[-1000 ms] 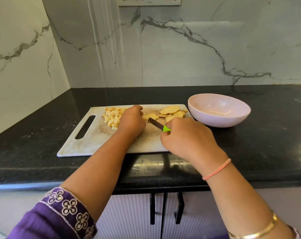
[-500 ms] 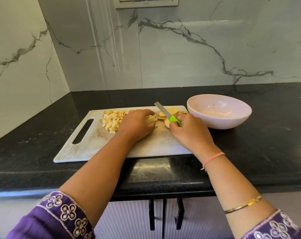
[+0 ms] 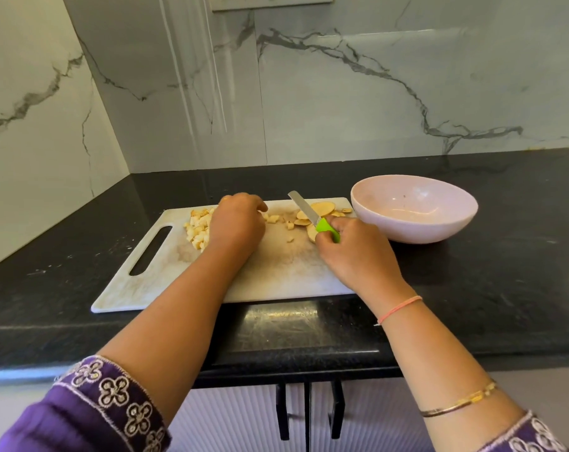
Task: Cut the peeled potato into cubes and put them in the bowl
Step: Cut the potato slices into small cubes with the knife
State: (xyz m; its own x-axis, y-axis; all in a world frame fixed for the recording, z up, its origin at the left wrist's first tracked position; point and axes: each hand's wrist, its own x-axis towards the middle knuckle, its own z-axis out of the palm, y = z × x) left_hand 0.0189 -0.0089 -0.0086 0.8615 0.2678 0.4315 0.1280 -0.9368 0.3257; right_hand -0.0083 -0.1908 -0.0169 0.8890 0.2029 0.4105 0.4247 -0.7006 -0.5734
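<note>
A white cutting board (image 3: pixel 276 275) lies on the black counter. A pile of potato cubes (image 3: pixel 198 231) sits at its far left, with a few loose cubes (image 3: pixel 273 218) in the middle. Round potato slices (image 3: pixel 322 208) lie at the far right of the board. My left hand (image 3: pixel 236 225) rests over the cubes with its fingers curled down; what the fingertips touch is hidden. My right hand (image 3: pixel 355 252) grips a green-handled knife (image 3: pixel 312 215), blade lifted and pointing away over the slices. The pale pink bowl (image 3: pixel 439 230) stands to the right of the board, with no potato in it.
The black counter (image 3: pixel 504 272) runs to marble walls at the back and left. Its front edge lies close below the board. White cabinet doors with black handles (image 3: pixel 306 409) are underneath.
My right hand lifted the knife off the board and swung its blade up over the slices. My left hand shifted left toward the cube pile, uncovering a few freshly cut cubes.
</note>
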